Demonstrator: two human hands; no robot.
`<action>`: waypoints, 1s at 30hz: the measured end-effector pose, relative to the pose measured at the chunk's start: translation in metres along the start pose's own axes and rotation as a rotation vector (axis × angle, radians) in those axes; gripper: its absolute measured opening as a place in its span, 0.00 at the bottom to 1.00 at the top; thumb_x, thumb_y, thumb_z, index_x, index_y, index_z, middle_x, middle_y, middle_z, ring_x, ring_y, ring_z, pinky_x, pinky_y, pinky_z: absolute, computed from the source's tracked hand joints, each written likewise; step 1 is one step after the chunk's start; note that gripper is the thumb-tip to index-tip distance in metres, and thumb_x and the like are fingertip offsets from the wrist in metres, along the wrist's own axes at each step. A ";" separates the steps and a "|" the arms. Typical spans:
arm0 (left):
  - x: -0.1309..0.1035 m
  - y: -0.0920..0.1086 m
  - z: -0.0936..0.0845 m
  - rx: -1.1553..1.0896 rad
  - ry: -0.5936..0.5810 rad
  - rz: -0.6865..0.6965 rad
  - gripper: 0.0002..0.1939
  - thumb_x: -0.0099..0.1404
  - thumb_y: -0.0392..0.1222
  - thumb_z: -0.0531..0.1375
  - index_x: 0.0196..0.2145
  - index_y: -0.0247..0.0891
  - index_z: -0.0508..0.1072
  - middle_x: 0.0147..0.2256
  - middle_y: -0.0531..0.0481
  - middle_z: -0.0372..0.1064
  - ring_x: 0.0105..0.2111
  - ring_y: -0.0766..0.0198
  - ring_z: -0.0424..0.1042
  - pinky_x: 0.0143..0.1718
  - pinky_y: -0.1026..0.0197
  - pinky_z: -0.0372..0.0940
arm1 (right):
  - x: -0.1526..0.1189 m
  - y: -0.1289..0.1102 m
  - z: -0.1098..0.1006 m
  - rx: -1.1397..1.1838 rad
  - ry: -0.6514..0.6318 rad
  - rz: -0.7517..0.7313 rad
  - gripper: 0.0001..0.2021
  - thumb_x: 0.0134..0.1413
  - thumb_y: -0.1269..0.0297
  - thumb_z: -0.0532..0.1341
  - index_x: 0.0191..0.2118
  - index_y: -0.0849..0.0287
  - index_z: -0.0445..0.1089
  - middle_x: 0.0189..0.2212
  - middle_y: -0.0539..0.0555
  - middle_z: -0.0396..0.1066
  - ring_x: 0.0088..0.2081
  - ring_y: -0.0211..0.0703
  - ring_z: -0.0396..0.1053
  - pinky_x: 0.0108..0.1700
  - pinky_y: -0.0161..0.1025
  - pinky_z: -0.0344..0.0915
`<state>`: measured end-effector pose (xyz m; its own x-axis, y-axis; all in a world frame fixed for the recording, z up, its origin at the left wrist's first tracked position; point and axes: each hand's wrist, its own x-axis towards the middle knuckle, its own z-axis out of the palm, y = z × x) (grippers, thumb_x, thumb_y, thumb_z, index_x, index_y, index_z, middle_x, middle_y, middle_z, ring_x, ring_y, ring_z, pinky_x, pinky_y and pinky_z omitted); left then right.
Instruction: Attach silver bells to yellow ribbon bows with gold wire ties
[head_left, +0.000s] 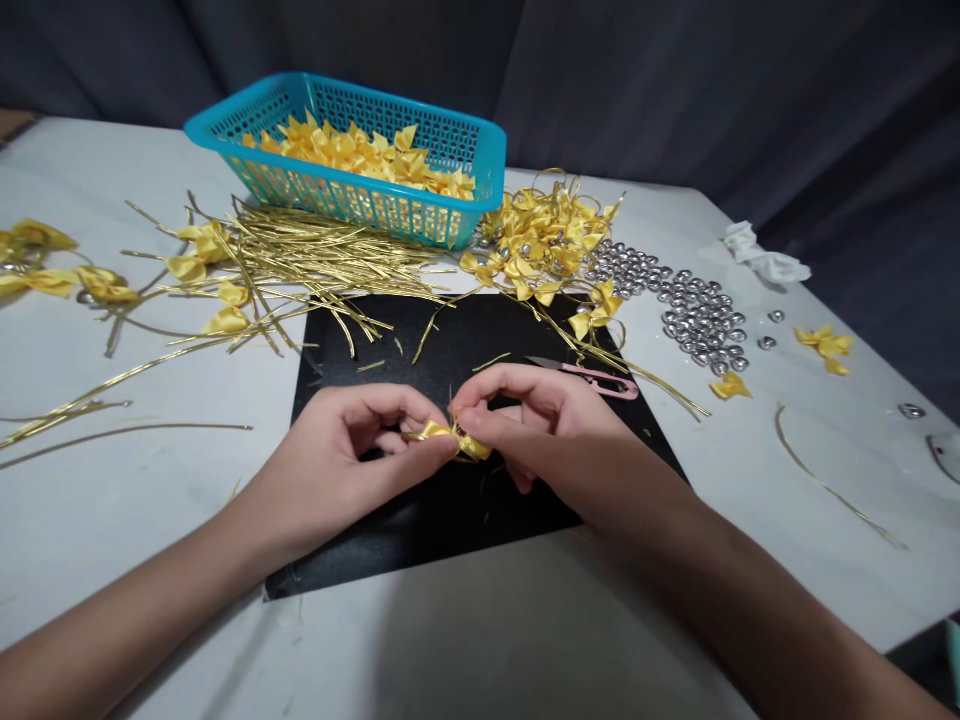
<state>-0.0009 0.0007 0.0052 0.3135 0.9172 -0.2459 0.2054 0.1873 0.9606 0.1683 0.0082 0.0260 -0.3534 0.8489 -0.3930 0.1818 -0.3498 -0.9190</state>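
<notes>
Above the black mat [352, 540], a yellow ribbon bow [474, 447] is pinched between both of my hands. My left hand [375, 430] is closed on its left side, thumb and forefinger together. My right hand [532, 415] grips the right side, with the thumb pressing near the middle of the bow. Thin gold cord shows at the bow, though my fingers partly cover it. Just beyond my right hand lies a pair of pink thread snips [611, 383], its blades pointing left.
A blue basket [495, 170] of yellow ribbon pieces stands at the back. Gold cords [322, 255] lie before it. Finished-looking yellow bows [551, 230] are heaped to its right, beside silver bells or beads [705, 320]. More bows [52, 270] lie far left; crumpled white material [765, 255] sits right.
</notes>
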 end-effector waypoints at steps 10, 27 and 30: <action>-0.003 -0.002 -0.001 0.027 -0.020 0.031 0.04 0.52 0.38 0.63 0.24 0.35 0.73 0.22 0.55 0.68 0.20 0.73 0.61 0.20 0.73 0.57 | 0.000 0.000 0.002 -0.018 0.010 -0.056 0.06 0.48 0.64 0.65 0.31 0.59 0.69 0.19 0.43 0.60 0.17 0.26 0.54 0.17 0.26 0.47; -0.001 -0.002 -0.002 -0.065 0.001 0.006 0.04 0.49 0.35 0.66 0.24 0.35 0.74 0.21 0.57 0.67 0.18 0.76 0.60 0.18 0.75 0.55 | -0.001 -0.002 -0.010 -0.224 -0.056 -0.051 0.06 0.48 0.63 0.63 0.34 0.57 0.71 0.14 0.42 0.54 0.17 0.29 0.51 0.18 0.28 0.48; -0.001 -0.001 -0.002 -0.080 0.006 -0.002 0.05 0.48 0.33 0.66 0.24 0.35 0.73 0.22 0.57 0.68 0.19 0.75 0.62 0.19 0.75 0.57 | 0.000 -0.002 -0.008 -0.252 -0.011 -0.061 0.06 0.48 0.62 0.64 0.31 0.59 0.71 0.12 0.42 0.52 0.16 0.29 0.51 0.17 0.28 0.45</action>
<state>-0.0038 0.0002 0.0049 0.3074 0.9189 -0.2470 0.1310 0.2163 0.9675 0.1756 0.0118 0.0283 -0.3807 0.8604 -0.3389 0.3821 -0.1874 -0.9049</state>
